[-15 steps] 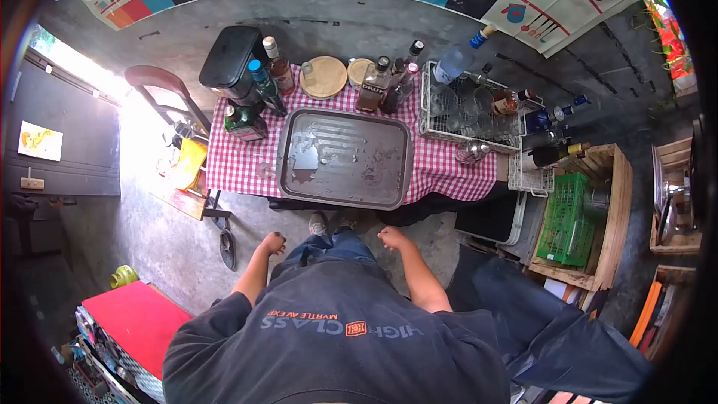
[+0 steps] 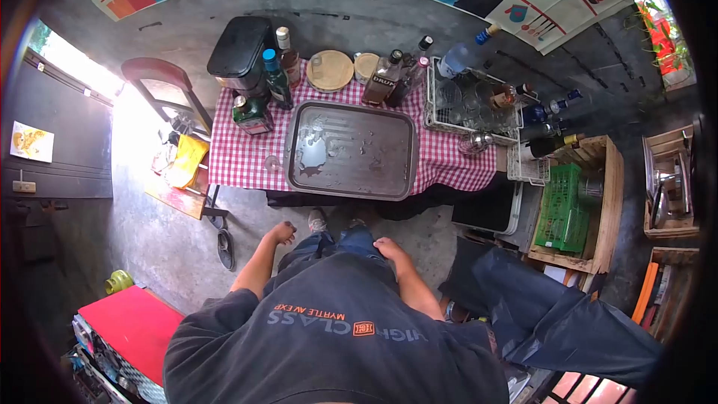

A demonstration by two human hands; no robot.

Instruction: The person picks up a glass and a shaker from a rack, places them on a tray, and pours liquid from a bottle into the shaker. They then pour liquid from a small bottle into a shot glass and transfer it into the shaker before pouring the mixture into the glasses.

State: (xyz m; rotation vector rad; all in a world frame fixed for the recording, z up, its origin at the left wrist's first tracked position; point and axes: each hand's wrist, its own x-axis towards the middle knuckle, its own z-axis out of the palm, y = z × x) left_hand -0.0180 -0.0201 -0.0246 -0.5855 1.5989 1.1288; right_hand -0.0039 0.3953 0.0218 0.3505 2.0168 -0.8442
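Note:
My left hand (image 2: pixel 283 233) hangs beside my left thigh with its fingers curled in; I see nothing held in it. My right hand (image 2: pixel 388 248) is at my right thigh, its fingers folded, and nothing shows in it. Both hands are apart from the table. Beyond them, a large dark tray (image 2: pixel 359 151) lies on the red-and-white checked cloth (image 2: pixel 239 158), with wet patches on its surface. Left of the tray stand a squat green bottle (image 2: pixel 253 116) and a blue-capped bottle (image 2: pixel 277 81). A square bottle with a dark label (image 2: pixel 382 81) stands behind it.
A white wire rack (image 2: pixel 473 132) holds glasses and bottles at the table's right. Farther right, a wooden crate (image 2: pixel 609 202) contains a green plastic basket (image 2: pixel 565 213). At left are a chair (image 2: pixel 161 71), a sandal (image 2: pixel 226 248) and a red-topped surface (image 2: pixel 131 329).
My right hand has come in against my right thigh, and my left hand has shifted slightly. The view has turned a little; the tray and bottles stay in place on the table.

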